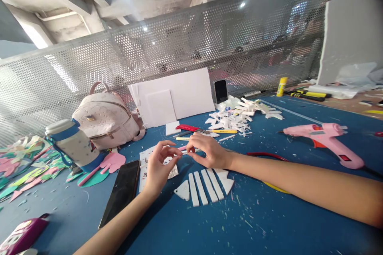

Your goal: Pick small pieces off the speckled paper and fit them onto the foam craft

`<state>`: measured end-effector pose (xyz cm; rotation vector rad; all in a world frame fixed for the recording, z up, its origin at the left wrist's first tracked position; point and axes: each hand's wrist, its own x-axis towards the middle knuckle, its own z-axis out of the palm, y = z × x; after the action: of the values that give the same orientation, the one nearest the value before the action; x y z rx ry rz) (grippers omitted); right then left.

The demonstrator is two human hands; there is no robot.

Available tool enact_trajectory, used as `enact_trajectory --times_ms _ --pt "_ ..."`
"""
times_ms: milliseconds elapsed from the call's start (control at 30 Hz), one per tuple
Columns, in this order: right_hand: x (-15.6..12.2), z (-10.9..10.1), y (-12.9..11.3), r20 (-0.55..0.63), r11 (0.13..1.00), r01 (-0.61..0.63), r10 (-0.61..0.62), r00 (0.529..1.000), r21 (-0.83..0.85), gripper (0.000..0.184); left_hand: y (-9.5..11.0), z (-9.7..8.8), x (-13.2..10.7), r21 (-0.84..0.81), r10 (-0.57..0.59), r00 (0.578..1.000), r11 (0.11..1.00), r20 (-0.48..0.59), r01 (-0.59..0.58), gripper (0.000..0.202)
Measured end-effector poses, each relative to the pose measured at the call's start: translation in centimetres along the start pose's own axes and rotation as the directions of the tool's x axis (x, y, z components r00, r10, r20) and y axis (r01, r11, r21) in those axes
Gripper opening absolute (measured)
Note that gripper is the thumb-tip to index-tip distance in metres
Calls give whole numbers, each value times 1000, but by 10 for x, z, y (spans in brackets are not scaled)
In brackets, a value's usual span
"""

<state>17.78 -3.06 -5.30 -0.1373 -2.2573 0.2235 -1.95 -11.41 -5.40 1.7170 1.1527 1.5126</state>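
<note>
My left hand (158, 165) is curled, thumb and fingertips close together; whatever lies between them is too small to make out. Just right of it, my right hand (207, 150) pinches a thin whitish strip (184, 152) between thumb and forefinger. Below the hands lie white foam pieces in a fish shape: a rounded triangular head (183, 190), several narrow strips (200, 188) side by side, and a tail piece (225, 180). A paper sheet with small dark bits (144, 169) is partly hidden behind my left hand. A black phone (121, 191) lies beside my left forearm.
Behind my hands are red-handled pliers (188, 128), a yellow pen-like tool (224, 131) and a heap of white scraps (236, 115). A pink glue gun (326, 135) lies right. At left stand a bottle (73, 143) and a backpack (107, 119), near coloured foam scraps (32, 171).
</note>
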Motion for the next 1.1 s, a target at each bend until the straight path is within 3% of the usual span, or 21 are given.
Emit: enact_trajectory --times_ms 1100 --pt "-2 5 3 31 1000 14 -13 999 -24 7 4 4 -2 34 -34 999 999 19 34 27"
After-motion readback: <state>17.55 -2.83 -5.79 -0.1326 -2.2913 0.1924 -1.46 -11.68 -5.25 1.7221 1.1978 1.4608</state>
